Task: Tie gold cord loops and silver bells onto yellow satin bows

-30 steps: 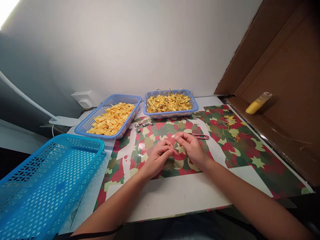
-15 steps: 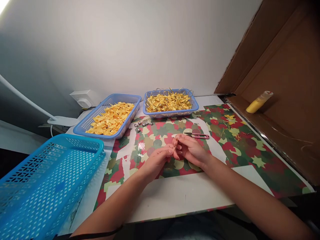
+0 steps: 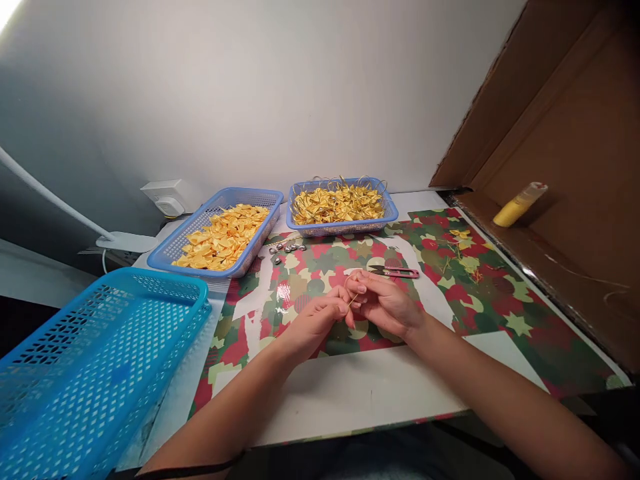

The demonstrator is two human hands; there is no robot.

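Close together over the patterned sheet, both hands pinch a thin gold cord [image 3: 353, 299]. My left hand [image 3: 325, 315] is closed on its lower end between thumb and forefinger. The fingers of my right hand [image 3: 381, 300] are closed on the upper part, where the cord curves in a small loop. Pink-handled thread snips [image 3: 403, 273] lie just beyond my right hand. Several small silver bells [image 3: 288, 249] rest on the sheet in front of the baskets.
One blue basket [image 3: 235, 272] holds yellow bow-like pieces; another [image 3: 345, 229] holds gold pieces with cord loops. A turquoise basket [image 3: 115, 373] stands at left. Thread scraps [image 3: 467, 257] lie at right, near a yellow bottle [image 3: 517, 207] on cardboard [image 3: 565, 133].
The fingers of both hands have shifted slightly around the cord, and more of it now shows as a straight strand between them. The baskets and tools have not moved.
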